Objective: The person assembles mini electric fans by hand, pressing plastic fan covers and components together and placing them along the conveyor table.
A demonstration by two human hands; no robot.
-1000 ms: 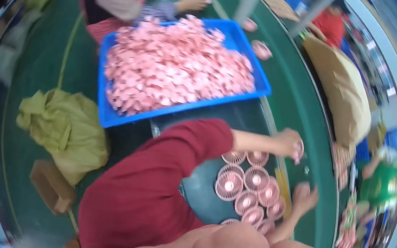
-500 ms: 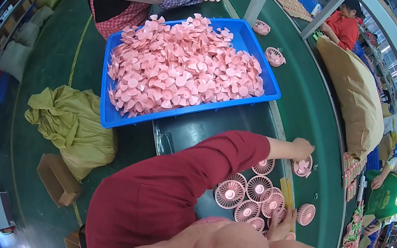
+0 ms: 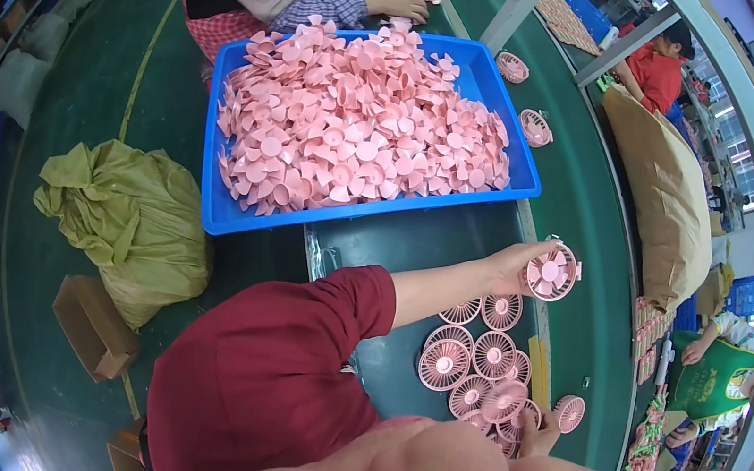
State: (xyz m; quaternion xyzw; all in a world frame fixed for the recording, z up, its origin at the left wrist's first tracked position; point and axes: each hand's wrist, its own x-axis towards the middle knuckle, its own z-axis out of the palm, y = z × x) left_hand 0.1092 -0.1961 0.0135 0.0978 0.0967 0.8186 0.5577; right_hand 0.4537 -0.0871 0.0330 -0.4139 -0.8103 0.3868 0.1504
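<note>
My left hand is closed around a round pink fan housing, lifted beside the edge of the green belt. A pink fan blade sits inside the housing, facing up. Lower down, my right hand has its fingers bent around the edge of a round pink fan grille; part of that hand is hidden. Several more pink grilles lie grouped and overlapping on the dark table, left of my right hand. One grille is tilted on top of the others.
A blue tray heaped with pink fan blades stands beyond my left arm. Pink housings and another pink round part lie on the green belt. A co-worker's hand handles blades past the tray. A metal post stands there.
My left hand has lifted the housing with its blade off the belt and drawn it back to the left. Around my right hand, the grilles have shifted, one now tilted on top.
</note>
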